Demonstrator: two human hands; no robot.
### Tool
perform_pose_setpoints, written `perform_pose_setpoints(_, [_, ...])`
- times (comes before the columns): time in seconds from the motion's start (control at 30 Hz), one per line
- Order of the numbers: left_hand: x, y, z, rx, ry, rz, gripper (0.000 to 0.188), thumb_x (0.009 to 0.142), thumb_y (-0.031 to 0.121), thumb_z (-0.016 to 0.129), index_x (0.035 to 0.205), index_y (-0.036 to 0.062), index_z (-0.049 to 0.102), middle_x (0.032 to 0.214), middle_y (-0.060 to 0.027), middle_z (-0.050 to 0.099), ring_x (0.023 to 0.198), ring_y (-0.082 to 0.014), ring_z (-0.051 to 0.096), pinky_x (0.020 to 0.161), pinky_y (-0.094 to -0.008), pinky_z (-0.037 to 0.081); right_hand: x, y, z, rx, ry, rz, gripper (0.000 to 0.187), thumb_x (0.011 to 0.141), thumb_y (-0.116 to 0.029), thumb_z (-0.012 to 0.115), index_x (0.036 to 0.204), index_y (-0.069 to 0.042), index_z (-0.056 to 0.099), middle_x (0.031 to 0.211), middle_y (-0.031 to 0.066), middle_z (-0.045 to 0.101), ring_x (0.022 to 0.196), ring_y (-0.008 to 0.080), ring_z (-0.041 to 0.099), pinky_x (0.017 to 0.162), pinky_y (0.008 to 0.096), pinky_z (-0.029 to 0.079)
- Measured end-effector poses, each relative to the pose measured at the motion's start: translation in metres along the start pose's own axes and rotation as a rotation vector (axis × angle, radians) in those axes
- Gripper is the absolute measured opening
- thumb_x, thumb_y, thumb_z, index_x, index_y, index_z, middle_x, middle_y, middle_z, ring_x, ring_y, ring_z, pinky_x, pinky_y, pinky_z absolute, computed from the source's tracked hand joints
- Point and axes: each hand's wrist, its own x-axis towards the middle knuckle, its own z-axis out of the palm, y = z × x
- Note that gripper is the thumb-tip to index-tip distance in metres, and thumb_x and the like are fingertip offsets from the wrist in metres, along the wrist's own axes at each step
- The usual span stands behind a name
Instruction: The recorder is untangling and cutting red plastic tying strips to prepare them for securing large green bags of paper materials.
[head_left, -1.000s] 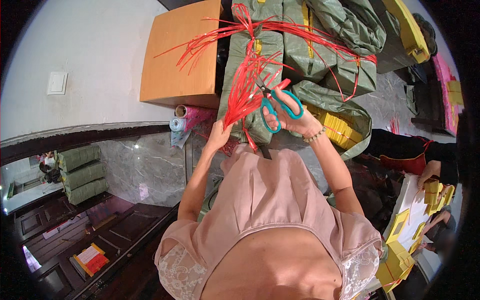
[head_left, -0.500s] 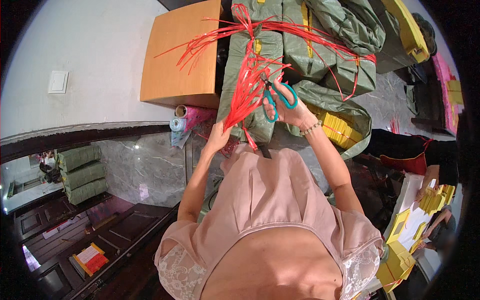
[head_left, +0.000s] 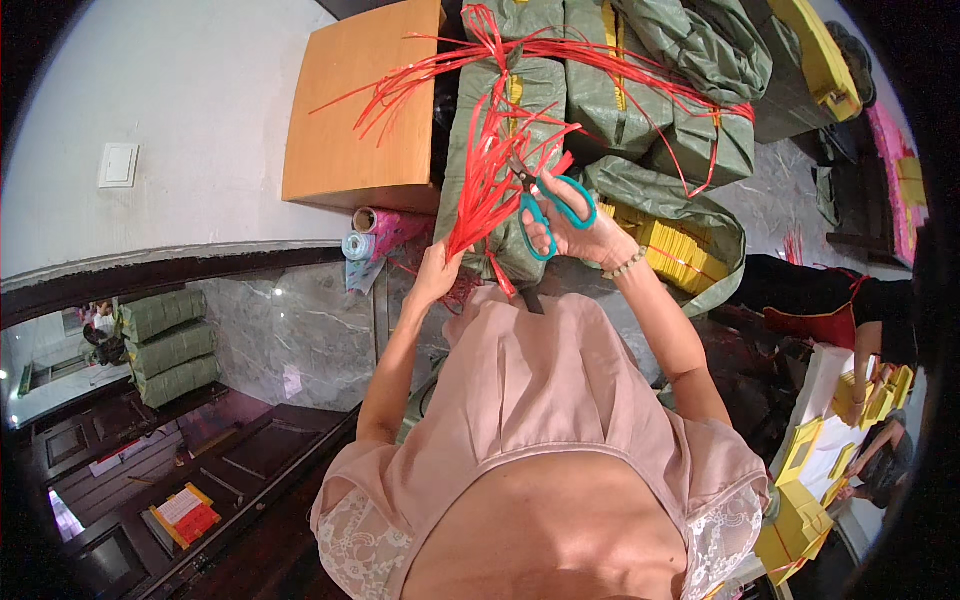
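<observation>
A thick bunch of red plastic strapping strips (head_left: 480, 205) is gripped at its lower end by my left hand (head_left: 434, 272). The strips fan upward over a green woven sack (head_left: 540, 95), where more red strips (head_left: 480, 30) lie knotted and spread to both sides. In my right hand (head_left: 585, 230) is a pair of scissors (head_left: 530, 178) with teal handles, fingers through the loops. The dark blades point up and left, beside the red strips, and look slightly apart. Whether a strip lies between the blades I cannot tell.
A wooden box (head_left: 360, 110) stands left of the sacks, with plastic rolls (head_left: 368, 222) below it. An opened sack (head_left: 690, 250) of yellow paper bundles lies to the right. At far right, people handle yellow pieces at a white table (head_left: 835, 440). Stacked green sacks (head_left: 170, 345) stand far left.
The scissors have shifted slightly down, and their blades and handles are spread wider. Some red strips near the blades have moved. My left hand stays in place on the bunch.
</observation>
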Motion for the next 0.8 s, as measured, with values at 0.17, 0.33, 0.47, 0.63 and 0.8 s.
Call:
perform_pose_setpoints(0.17, [-0.001,0.002,-0.001,-0.021,-0.007,-0.025,0.014,0.089,0.011,0.047,0.085,-0.0005,0.055,0.075,-0.0038,0.054,0.073,-0.0103,0.049,0.068,-0.0277,0.042,-0.001,-0.006,0.003,-0.007,-0.031,-0.015,0.048,0.082,-0.055,0.051,0.083,-0.007,0.053,0.070,0.0034,0.051,0.061,0.0119,0.047,0.054,0.0232,0.040])
perform_pose_setpoints(0.33, [-0.002,0.005,-0.003,0.008,-0.008,-0.012,0.013,0.088,0.010,0.047,0.086,-0.0007,0.055,0.076,-0.0044,0.056,0.075,-0.0109,0.051,0.071,-0.0276,0.043,0.003,-0.009,0.000,0.046,0.024,-0.039,0.055,0.081,-0.058,0.051,0.084,-0.003,0.053,0.067,0.0020,0.047,0.061,0.0116,0.047,0.055,0.0225,0.041])
perform_pose_setpoints(0.47, [-0.003,0.006,-0.001,-0.023,0.022,0.048,0.012,0.087,0.008,0.047,0.086,-0.0006,0.056,0.076,-0.0051,0.057,0.075,-0.0115,0.053,0.072,-0.0274,0.043,0.005,-0.013,-0.002,0.104,-0.008,-0.016,0.055,0.080,-0.058,0.051,0.084,-0.004,0.053,0.069,0.0016,0.048,0.061,0.0118,0.047,0.054,0.0227,0.041])
perform_pose_setpoints(0.63, [-0.003,0.008,-0.001,-0.025,0.022,0.037,0.011,0.087,0.008,0.048,0.086,-0.0001,0.056,0.074,-0.0048,0.055,0.071,-0.0109,0.051,0.067,-0.0273,0.042,0.008,-0.015,-0.007,0.184,0.050,-0.054,0.052,0.082,-0.057,0.050,0.081,-0.005,0.053,0.067,-0.0002,0.048,0.058,0.0103,0.046,0.052,0.0209,0.039])
perform_pose_setpoints(0.8, [-0.001,0.010,-0.005,0.053,-0.037,0.025,0.021,0.083,0.003,0.046,0.103,0.0007,0.055,0.082,-0.0148,0.062,0.083,-0.0243,0.062,0.073,-0.0327,0.046,0.013,-0.009,-0.016,0.040,0.027,-0.147,0.050,0.083,-0.056,0.049,0.079,-0.007,0.053,0.061,-0.0035,0.045,0.051,0.0055,0.042,0.047,0.0173,0.036])
